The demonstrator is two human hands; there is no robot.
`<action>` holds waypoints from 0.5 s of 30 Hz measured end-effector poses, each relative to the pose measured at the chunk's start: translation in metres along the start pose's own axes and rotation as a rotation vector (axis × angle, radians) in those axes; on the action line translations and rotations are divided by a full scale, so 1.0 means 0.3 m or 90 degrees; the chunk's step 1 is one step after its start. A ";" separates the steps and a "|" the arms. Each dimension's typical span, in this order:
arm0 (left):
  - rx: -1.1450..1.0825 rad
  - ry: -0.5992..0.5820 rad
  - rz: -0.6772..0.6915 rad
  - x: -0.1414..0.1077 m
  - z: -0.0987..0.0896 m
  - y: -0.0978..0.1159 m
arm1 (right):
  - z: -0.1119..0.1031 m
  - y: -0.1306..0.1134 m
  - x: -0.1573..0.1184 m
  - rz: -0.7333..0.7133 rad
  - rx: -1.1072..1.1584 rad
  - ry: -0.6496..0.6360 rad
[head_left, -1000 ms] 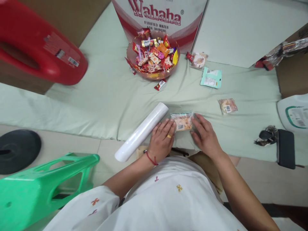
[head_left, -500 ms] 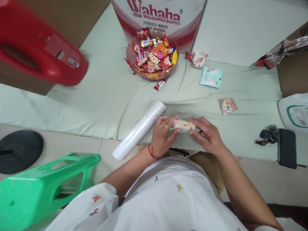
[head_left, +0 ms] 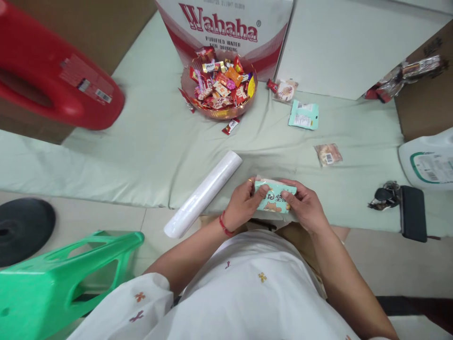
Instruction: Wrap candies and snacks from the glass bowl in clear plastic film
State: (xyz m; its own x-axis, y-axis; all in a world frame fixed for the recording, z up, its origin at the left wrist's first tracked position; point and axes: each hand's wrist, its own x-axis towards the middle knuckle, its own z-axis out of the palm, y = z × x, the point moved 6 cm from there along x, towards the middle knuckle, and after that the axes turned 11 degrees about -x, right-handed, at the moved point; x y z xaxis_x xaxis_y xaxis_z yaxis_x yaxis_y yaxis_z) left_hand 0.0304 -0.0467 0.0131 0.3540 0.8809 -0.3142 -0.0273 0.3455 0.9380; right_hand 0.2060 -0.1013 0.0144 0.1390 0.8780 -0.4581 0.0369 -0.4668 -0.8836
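Packet (head_left: pixel 274 200): glossy plastic film; roll (head_left: pixel 203 193): smooth, shiny; sheet (head_left: pixel 141 160): matt cloth.

Location type: apparently a home; indicators: a candy bowl (head_left: pixel 187 85) on green cloth (head_left: pixel 141 160); a plastic stool (head_left: pixel 33 290); tiled floor (head_left: pixel 154 218).

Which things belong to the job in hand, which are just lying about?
In the job:
snack packet
left hand and right hand, both holding it

Seemingly just about, not held:
white roll
bowl
red jug
green stool
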 end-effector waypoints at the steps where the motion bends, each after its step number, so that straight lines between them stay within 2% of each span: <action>1: -0.018 0.009 -0.002 0.000 -0.002 -0.003 | 0.003 0.001 -0.010 0.006 0.010 -0.003; 4: -0.094 0.007 -0.029 -0.002 0.011 -0.019 | 0.012 0.008 -0.049 0.008 0.021 -0.020; 7: -0.117 -0.087 -0.076 -0.019 0.054 -0.035 | -0.017 0.017 -0.101 0.002 -0.029 -0.012; 10: -0.085 -0.097 -0.063 -0.043 0.048 -0.029 | -0.108 0.008 -0.159 0.006 -0.177 0.007; 14: 0.041 -0.024 -0.008 -0.069 -0.032 -0.006 | -0.285 -0.039 -0.191 0.070 -0.364 -0.056; 15: 0.073 -0.009 -0.007 -0.075 -0.055 -0.006 | -0.352 -0.071 -0.176 0.069 -0.387 -0.031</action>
State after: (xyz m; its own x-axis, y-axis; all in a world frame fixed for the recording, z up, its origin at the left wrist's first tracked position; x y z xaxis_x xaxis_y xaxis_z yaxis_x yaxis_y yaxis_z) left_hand 0.0070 -0.0618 0.0162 0.3667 0.8724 -0.3231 0.0837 0.3150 0.9454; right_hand 0.3022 -0.1487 0.0678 0.1293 0.8191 -0.5590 0.5844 -0.5183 -0.6243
